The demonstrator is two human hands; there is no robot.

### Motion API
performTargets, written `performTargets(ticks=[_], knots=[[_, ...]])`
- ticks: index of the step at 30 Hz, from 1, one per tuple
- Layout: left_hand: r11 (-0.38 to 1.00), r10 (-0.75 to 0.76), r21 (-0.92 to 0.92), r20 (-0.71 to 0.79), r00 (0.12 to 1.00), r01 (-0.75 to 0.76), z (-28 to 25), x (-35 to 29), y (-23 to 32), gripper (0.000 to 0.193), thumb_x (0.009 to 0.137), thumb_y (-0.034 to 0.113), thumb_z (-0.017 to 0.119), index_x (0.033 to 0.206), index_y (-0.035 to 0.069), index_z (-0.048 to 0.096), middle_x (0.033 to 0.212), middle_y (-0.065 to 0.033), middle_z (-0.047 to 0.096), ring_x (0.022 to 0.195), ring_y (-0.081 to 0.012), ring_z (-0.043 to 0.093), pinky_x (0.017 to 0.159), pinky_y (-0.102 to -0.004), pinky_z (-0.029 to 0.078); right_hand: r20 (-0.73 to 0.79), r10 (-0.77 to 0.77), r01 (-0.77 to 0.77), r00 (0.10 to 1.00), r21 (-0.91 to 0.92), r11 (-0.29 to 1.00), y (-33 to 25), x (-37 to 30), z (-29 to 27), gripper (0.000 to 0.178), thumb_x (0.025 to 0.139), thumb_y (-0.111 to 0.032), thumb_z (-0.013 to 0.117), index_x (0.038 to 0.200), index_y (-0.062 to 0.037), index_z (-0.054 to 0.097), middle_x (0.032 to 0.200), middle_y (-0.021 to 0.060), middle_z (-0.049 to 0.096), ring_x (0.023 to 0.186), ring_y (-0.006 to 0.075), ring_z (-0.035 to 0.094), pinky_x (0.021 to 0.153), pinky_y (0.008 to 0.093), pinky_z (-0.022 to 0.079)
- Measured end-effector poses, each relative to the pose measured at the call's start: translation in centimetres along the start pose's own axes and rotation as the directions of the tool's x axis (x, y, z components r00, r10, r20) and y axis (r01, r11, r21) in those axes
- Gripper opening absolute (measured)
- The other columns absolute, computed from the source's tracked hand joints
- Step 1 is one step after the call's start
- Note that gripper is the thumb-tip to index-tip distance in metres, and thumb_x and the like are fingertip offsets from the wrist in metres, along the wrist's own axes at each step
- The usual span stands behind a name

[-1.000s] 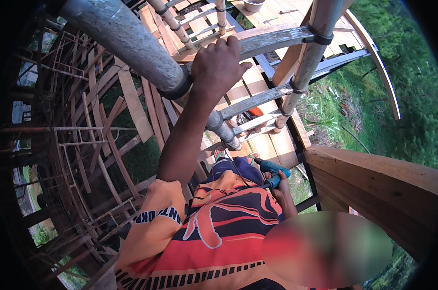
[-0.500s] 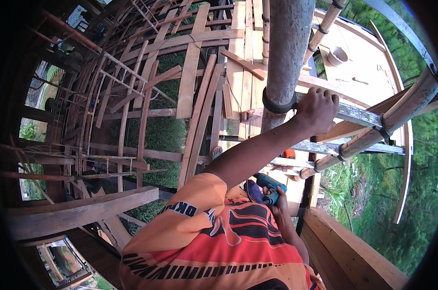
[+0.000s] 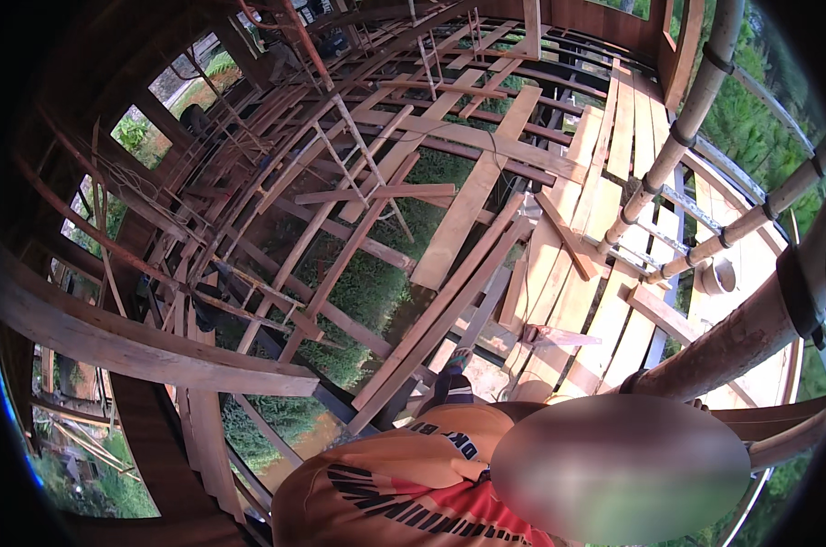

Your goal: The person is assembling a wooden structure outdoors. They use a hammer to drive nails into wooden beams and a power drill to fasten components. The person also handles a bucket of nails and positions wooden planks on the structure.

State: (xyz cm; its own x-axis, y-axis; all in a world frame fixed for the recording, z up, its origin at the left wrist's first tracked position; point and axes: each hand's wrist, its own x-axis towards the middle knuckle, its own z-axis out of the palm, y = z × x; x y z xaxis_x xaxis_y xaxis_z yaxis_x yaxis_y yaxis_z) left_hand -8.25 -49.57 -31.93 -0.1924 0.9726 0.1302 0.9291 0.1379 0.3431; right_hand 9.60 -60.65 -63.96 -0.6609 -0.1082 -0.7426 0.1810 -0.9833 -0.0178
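Steadying at the round, grey-brown, black-banded pole at near right seems the step in hand, calling for sure footing next; the left hand's fingers barely show, their grip impossible to tell, and the right hand is out of view.

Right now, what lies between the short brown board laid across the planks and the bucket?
In the head view, the far ladder's lower end lies between the board and the bucket.
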Motion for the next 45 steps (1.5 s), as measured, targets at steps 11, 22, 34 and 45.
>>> performTargets(ticks=[11, 22, 34, 45], knots=[[-0.043, 0.597, -0.915, -0.345, 0.724, -0.401, 1.2, -11.8, -6.8, 0.056, 0.084, 0.043, 0.074, 0.116, -0.001, 0.064, 0.138, -0.0227, 0.054, 0.132, -0.0388, 0.049, 0.108, -0.0477, 0.042, -0.087, -0.051, 0.067, 0.995, 0.188, 0.980, 1.5, 14.0, 10.9, 0.065, 0.091, -0.031, 0.065, 0.131, 0.0119, 0.038, 0.113, 0.0231, 0.058, 0.097, 0.0293, 0.066, 0.084, 0.0353, 0.059], [-0.742, -0.125, -0.665, 0.264, 0.956, 0.087, 19.5, -31.4, -36.1, 0.056, 0.094, 0.058, 0.063, 0.070, 0.009, 0.055, 0.069, -0.0056, 0.058, 0.063, -0.0150, 0.055, 0.065, -0.0311, 0.047, -0.499, -0.292, 0.490, 0.816, 0.332, 0.806, -3.8, 39.0, 8.9, 0.034, 0.099, -0.020, 0.057, 0.120, 0.0054, 0.047, 0.102, 0.0186, 0.057, 0.090, 0.0303, 0.064, 0.079, 0.0402, 0.063], [-0.948, -0.167, -0.273, 0.863, 0.477, 0.163, 48.9, -39.3, -36.6, 0.059, 0.103, 0.053, 0.047, 0.059, 0.014, 0.040, 0.054, -0.0021, 0.040, 0.053, -0.0150, 0.044, 0.074, -0.0419, 0.055, -0.215, -0.631, 0.657, 0.745, 0.400, 0.639, -17.0, 58.5, -10.3, 0.061, 0.086, -0.021, 0.069, 0.134, 0.0060, 0.041, 0.121, 0.0229, 0.061, 0.104, 0.0379, 0.068, 0.077, 0.0395, 0.065], [-0.815, -0.115, -0.401, 0.819, 0.561, 0.418, 48.9, -37.3, -37.5, 0.054, 0.102, 0.047, 0.052, 0.062, 0.013, 0.040, 0.056, -0.0035, 0.043, 0.054, -0.0130, 0.040, 0.077, -0.0353, 0.048, -0.106, -0.656, 0.543, 0.747, 0.666, 0.511, -15.4, 72.0, -22.5, 0.061, 0.092, -0.024, 0.058, 0.141, 0.0071, 0.039, 0.126, 0.0262, 0.061, 0.110, 0.0395, 0.067, 0.075, 0.0367, 0.066]])
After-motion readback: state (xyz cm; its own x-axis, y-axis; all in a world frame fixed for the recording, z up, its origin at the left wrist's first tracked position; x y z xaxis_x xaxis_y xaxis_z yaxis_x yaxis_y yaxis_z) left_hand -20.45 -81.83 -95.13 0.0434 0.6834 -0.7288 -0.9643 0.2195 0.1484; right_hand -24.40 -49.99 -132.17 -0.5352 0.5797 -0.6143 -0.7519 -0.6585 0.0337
